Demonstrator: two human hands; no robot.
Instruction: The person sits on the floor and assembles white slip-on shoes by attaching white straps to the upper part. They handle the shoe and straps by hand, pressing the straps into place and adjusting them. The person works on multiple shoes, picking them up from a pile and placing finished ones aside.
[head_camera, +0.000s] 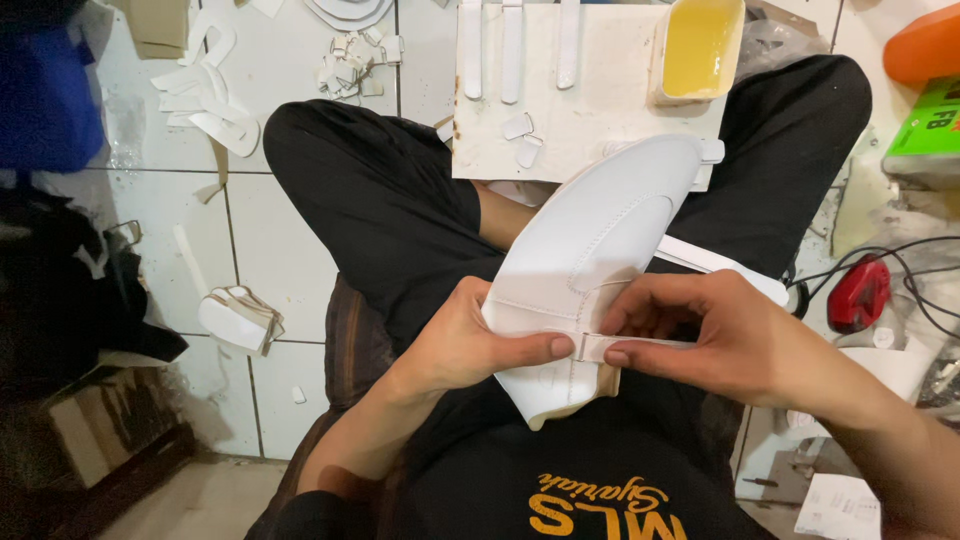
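**Both hands pinch a narrow strip at the edge of a white shoe upper**

Seen from the head camera, the person sits cross-legged on a tiled floor (300, 250) with a white board (590, 110) resting across the knees at twelve o'clock.

Centrally, a large curved white upper piece (600, 250) runs from the lap up toward one o'clock, its stitched seam showing along the middle. The left hand (475, 345) is closed on the lower edge of this piece, thumb on top and pointing toward three o'clock, fingers hidden beneath. The right hand (715, 335) comes in from three o'clock, its thumb and forefinger pinched shut on a narrow white strip (625, 345). That strip lies flat between the two thumbs, its end touching the upper piece just beside the left thumb tip.

On the board, three long white strips (510, 45) lie side by side at twelve o'clock, with a tray of yellow glue (700, 45) at one o'clock. Small white cut pieces (215, 110) are scattered on the floor at ten o'clock. A red tool (858, 292) with a cable sits at three o'clock, well apart from the hands.
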